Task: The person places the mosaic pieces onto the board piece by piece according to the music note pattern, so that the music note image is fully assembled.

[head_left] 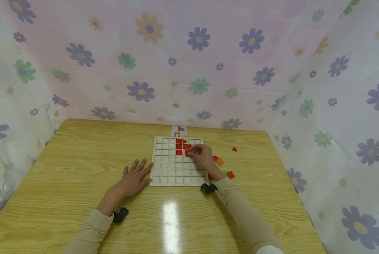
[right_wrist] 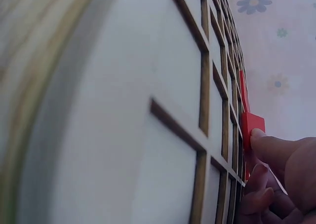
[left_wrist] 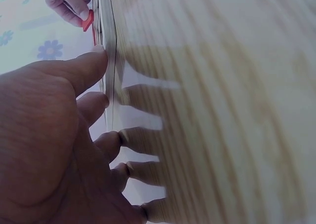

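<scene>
A pale wooden grid board (head_left: 168, 169) lies on the table, with several red squares and triangles set in its upper cells. Thumb and fingers of my right hand (head_left: 202, 156) pinch a red square tile (head_left: 187, 153) over the board, just right of a red square (head_left: 179, 152) in the grid. The right wrist view shows this tile (right_wrist: 252, 128) tilted at the grid, the thumb on its face. My left hand (head_left: 133, 180) rests on the table with fingers spread, thumb and index fingertips at the board's left edge.
Right of the board lie a red triangle (head_left: 234, 149), an orange square (head_left: 220, 161), a red square (head_left: 230, 174) and a green piece (head_left: 224, 174), partly behind the right wrist. A small printed card (head_left: 179, 130) sits behind the board. Flowered cloth (head_left: 173, 70) walls the table's back and sides.
</scene>
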`<state>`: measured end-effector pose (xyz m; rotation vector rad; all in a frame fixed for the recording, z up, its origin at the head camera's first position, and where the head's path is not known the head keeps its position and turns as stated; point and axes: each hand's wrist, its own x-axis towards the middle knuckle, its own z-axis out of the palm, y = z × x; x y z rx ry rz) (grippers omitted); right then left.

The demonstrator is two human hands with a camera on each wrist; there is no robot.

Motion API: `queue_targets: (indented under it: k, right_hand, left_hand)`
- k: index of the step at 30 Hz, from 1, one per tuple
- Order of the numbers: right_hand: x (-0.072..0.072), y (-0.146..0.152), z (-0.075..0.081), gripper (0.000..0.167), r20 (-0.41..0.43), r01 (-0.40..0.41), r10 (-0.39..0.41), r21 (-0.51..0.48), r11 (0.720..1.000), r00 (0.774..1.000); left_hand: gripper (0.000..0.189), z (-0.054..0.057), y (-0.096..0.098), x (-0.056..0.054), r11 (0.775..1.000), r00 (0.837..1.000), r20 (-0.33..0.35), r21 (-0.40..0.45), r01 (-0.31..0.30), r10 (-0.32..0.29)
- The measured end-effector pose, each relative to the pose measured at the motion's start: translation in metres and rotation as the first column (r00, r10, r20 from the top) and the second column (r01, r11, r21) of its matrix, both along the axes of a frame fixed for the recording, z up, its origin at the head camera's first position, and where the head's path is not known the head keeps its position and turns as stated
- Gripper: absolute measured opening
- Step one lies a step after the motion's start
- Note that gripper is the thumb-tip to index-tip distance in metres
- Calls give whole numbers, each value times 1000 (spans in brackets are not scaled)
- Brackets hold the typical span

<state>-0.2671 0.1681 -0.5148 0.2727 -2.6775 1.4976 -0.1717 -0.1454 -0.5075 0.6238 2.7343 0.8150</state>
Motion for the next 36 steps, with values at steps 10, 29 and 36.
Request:
queue_targets:
  k: [10, 29, 36]
  right_hand:
    - [-5, -1, -4, 11, 19, 26, -25, -24, 999, 1000]
    - [-6, -4, -5, 12, 32, 30, -29, -12, 999, 999]
    - [-6, -3, -6, 15, 30, 26, -26, -20, 999, 999]
  left_hand:
    - [63, 2, 1, 2, 1000, 1000, 20, 31, 4, -4]
    - [62, 1, 0, 1, 1000, 1000, 8, 11, 1, -1]
    - [62, 2, 1, 1, 1000, 1000, 2, 4, -3, 3]
